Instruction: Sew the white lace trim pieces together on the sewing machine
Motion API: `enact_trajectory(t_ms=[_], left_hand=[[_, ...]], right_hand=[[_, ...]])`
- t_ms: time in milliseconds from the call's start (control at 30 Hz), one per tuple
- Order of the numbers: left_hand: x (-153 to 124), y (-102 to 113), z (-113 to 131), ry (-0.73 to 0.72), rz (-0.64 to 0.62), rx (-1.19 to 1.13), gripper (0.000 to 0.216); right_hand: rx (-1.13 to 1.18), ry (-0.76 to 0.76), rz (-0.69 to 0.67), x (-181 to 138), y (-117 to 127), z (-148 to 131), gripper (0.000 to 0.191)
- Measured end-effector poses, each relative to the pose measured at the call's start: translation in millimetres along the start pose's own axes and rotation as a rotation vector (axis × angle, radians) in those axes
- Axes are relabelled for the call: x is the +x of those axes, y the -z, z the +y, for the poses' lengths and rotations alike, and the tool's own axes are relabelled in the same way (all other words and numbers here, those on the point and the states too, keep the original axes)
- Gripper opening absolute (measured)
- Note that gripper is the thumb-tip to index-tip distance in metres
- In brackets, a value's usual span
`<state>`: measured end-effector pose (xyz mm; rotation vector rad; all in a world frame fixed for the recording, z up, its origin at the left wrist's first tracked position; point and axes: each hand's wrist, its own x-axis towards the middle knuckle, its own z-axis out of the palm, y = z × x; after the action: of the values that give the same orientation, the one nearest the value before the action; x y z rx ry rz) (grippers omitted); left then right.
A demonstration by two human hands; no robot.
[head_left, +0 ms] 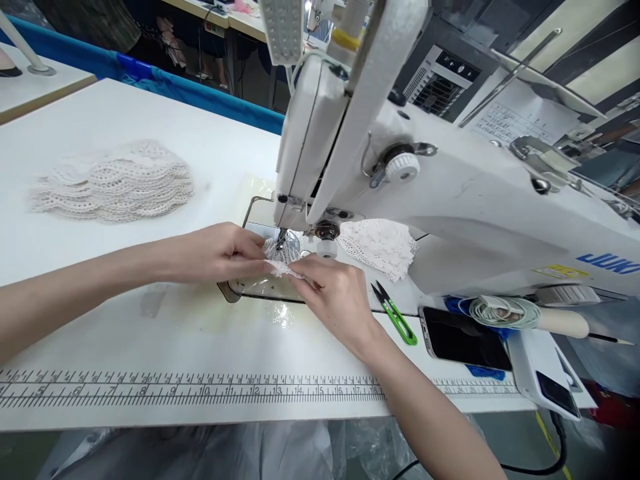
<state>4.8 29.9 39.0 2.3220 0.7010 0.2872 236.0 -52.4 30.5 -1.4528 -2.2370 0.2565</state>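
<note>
A small white lace piece (283,257) lies under the needle and presser foot (281,239) of a white sewing machine (450,193). My left hand (220,252) pinches its left edge, fingers closed on the lace. From the front right, my right hand (336,293) pinches the piece's near edge. Both hands rest on the metal needle plate (260,287). Behind the needle, on the machine bed, lies a heap of sewn white lace (383,245).
A stack of white lace pieces (117,181) sits at the table's left. Green thread snips (395,313), a phone (465,339), a coiled cable (500,311) and a white device (550,380) lie at the right. A printed ruler (190,387) runs along the front edge.
</note>
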Motion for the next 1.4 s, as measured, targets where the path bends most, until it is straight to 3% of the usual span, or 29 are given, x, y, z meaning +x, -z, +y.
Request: enact_trajectory(t_ms=[67,133,200,267,833,1000,1267,1400], left_hand=[[-7,-12,-1,-0.153,0.078,0.196,0.049],[-14,-26,-1,-0.294,0.245,0.45,0.043],[-22,-39,-1,-0.355,0.409,0.663,0.037],[-27,-47,0,-0.357,0.466,0.762,0.031],[-25,-49,-8,-0.295,0.465,0.655,0.039],[-19,-43,-11,-0.34,0.445,0.739,0.039],[-13,-44,-23,-0.24,0.415,0.653,0.037],[-13,-43,-17,-0.19,0.421,0.602,0.036]], right_hand=[[-0.06,0.083,-0.012,-2,0,-1,0.018],[-0.145,0.193,0.021,-4,-1,-2,0.018],[-0.2,0.271,0.06,-6,-2,-2,0.018],[-0.222,0.302,0.067,-6,-3,-2,0.018],[-0.229,0.296,0.093,-4,-8,0,0.022],[-0.223,0.295,0.112,0,-11,5,0.02],[-0.325,0.231,0.083,6,-17,11,0.019],[-0.336,0.258,0.122,6,-20,13,0.022]])
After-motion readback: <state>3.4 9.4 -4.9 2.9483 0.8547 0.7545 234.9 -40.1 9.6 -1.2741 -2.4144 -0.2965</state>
